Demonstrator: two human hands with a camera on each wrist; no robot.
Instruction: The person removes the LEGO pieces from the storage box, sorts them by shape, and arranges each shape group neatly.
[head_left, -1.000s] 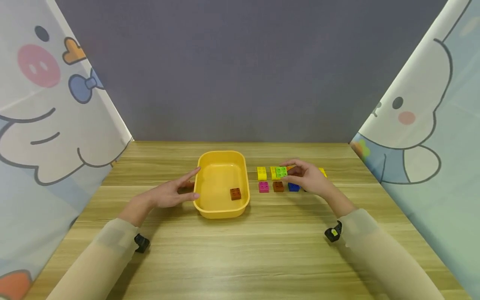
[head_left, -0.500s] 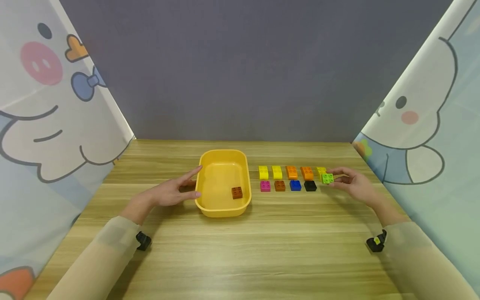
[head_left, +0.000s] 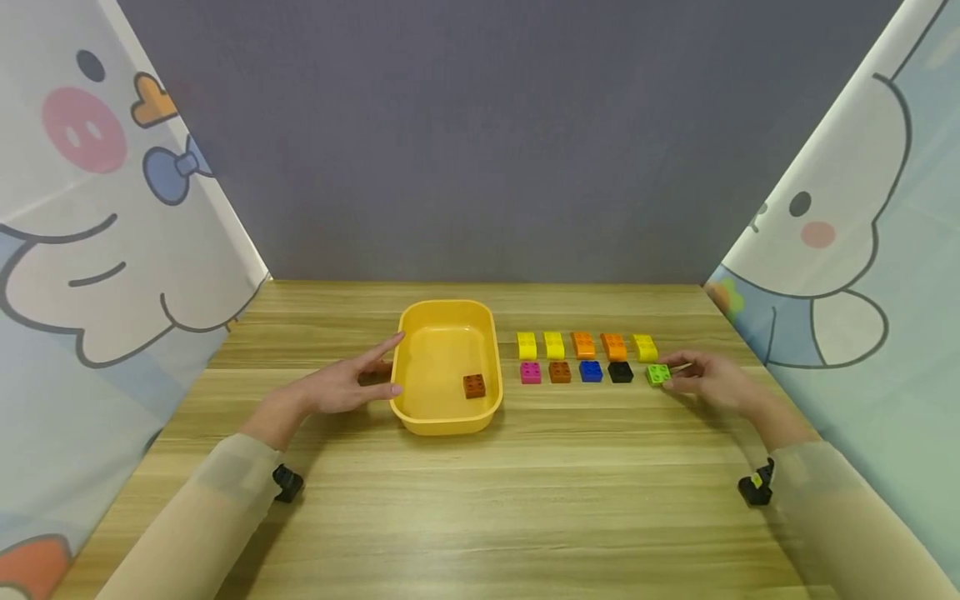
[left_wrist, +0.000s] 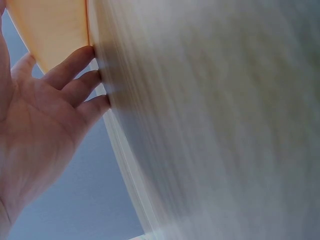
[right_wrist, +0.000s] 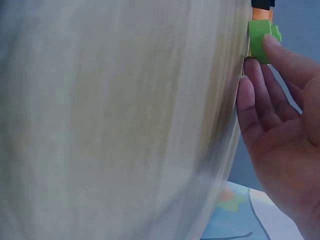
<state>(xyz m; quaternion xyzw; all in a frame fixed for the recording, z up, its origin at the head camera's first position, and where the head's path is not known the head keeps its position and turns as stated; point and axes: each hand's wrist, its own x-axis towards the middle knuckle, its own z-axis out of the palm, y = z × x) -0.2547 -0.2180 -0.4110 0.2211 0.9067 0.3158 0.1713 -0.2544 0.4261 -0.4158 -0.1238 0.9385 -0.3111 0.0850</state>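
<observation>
At the right end of the front row, my right hand [head_left: 708, 379] pinches a lime-green building block [head_left: 657, 375] down at the tabletop. In the right wrist view the thumb lies against the side of the green block [right_wrist: 260, 42], and the other fingers reach behind it at table level. My left hand [head_left: 339, 385] touches the left wall of a yellow plastic bin [head_left: 446, 425], thumb and index finger spread along its rim. From the left wrist view, the fingers [left_wrist: 75, 65] are fairly straight beside the bin wall [left_wrist: 55, 30]. One brown block [head_left: 474, 386] lies inside the bin.
Left of the green block, the front row has pink [head_left: 530, 372], brown [head_left: 559, 372], blue [head_left: 591, 372] and black [head_left: 620, 372] blocks. Behind them runs a row of yellow [head_left: 527, 346] and orange [head_left: 583, 345] curved blocks. A grey panel [head_left: 487, 150] backs the wooden table [head_left: 480, 500].
My right hand has carried the green block rightward past the rows, then lowered it toward me beside the black block. The left hand has stayed at the bin.
</observation>
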